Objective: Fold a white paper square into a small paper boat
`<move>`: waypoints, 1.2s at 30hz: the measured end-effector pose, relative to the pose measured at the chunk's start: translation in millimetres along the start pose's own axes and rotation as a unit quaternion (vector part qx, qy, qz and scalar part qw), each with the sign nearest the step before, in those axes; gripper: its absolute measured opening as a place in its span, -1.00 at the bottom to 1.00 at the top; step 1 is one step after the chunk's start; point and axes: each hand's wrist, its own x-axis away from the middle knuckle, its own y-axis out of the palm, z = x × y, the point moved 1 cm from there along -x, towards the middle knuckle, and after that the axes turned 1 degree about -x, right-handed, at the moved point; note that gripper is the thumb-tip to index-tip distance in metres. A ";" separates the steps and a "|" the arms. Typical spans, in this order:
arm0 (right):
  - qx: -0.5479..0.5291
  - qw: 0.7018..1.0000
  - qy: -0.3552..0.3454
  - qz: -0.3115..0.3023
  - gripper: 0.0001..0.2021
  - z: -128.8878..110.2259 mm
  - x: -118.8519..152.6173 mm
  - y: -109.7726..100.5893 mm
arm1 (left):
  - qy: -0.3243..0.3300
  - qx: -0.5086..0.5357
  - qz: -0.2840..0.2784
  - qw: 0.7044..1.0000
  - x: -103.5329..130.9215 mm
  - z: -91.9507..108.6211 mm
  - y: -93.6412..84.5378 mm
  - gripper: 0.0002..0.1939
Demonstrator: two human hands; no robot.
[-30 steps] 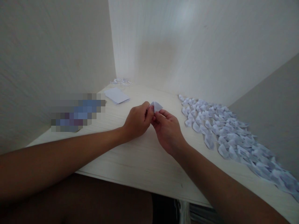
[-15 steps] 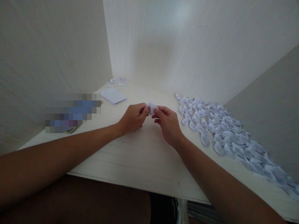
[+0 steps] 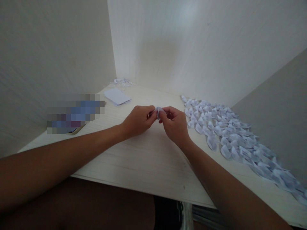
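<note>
Above the middle of the white table [image 3: 144, 163], a small folded white paper [image 3: 158, 111] is pinched between my two hands. My left hand [image 3: 140, 119] grips its left side with thumb and fingers. On the right side, my right hand [image 3: 174, 123] holds it, the thumb pressed on its front. The fingers cover much of the paper, so its full shape is hidden. Several similar folded white paper pieces [image 3: 225, 127] lie in a long band on the right side of the table.
White paper sheets [image 3: 117, 96] lie at the back left, with thin paper scraps [image 3: 122, 82] behind them in the corner. A pixelated phone-like object [image 3: 78, 127] rests at the left. Pale walls [image 3: 155, 48] enclose the table.
Both hands have closed in around the small paper, and less of it shows between them. The right fingers have curled in closer. Other things on the table have stayed in place.
</note>
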 end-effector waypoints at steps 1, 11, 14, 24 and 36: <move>-0.008 1.000 -0.013 -0.005 -0.85 1.2 -1.0 -0.7 | -0.016 0.033 -0.004 0.999 0.0 -0.7 -0.4 -0.64; -0.125 0.991 0.011 -0.047 -0.74 9.5 -8.5 -2.7 | -0.179 0.362 -0.016 0.914 -1.5 -5.8 4.9 -0.65; -0.150 0.986 0.059 -0.050 -0.79 9.4 -7.7 -2.9 | -0.240 0.462 -0.033 0.853 -0.1 -5.6 9.2 -0.57; -0.177 0.969 0.152 -0.074 -0.83 12.5 -7.4 -1.8 | -0.304 0.514 -0.058 0.800 5.1 -3.1 13.7 -0.59; 0.162 0.982 -0.082 -0.042 -0.90 4.8 -3.0 -2.4 | -0.238 0.362 0.028 0.901 8.4 -5.4 20.5 -0.84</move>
